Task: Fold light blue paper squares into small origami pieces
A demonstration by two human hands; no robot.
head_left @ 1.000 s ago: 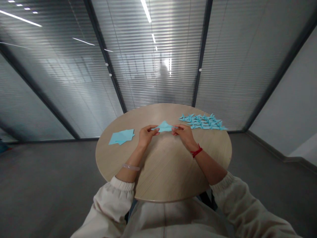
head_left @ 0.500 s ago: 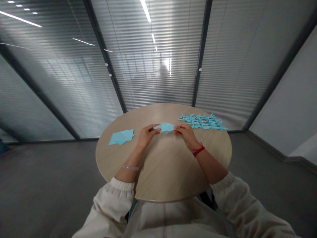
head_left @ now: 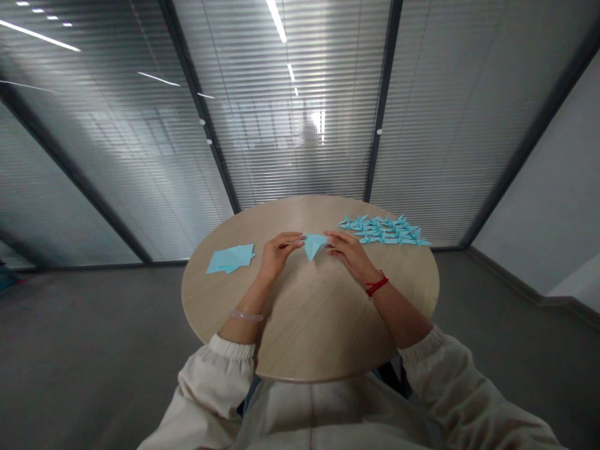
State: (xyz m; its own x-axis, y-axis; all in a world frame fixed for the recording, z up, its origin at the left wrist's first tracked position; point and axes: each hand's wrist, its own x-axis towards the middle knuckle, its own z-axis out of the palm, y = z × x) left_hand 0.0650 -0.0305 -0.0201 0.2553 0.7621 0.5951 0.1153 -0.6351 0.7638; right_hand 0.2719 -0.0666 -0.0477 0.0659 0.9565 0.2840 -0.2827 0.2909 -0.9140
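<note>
A light blue piece of folded origami paper (head_left: 314, 245) is held up between my two hands over the far half of the table, one point hanging down toward me. My left hand (head_left: 280, 250) pinches its left corner between thumb and fingers. On the other side, my right hand (head_left: 349, 251) grips the right corner, its fingertips partly hiding the paper edge. Flat sheets of blue paper (head_left: 230, 258) lie overlapping to the left of my left hand. Beyond my right hand, several folded blue paper cranes (head_left: 389, 230) stand close together in rows.
The round wooden table (head_left: 323, 337) has its near edge right at my body. Behind it stands a glass partition with blinds (head_left: 300, 169) and dark frames. A white wall (head_left: 539, 206) rises at the right, and grey floor (head_left: 94, 350) surrounds the table.
The paper has gone from a wide, flat diamond shape to a narrower one with a point hanging down. My hands have drawn slightly closer together, with the right fingers shifted over the paper's edge.
</note>
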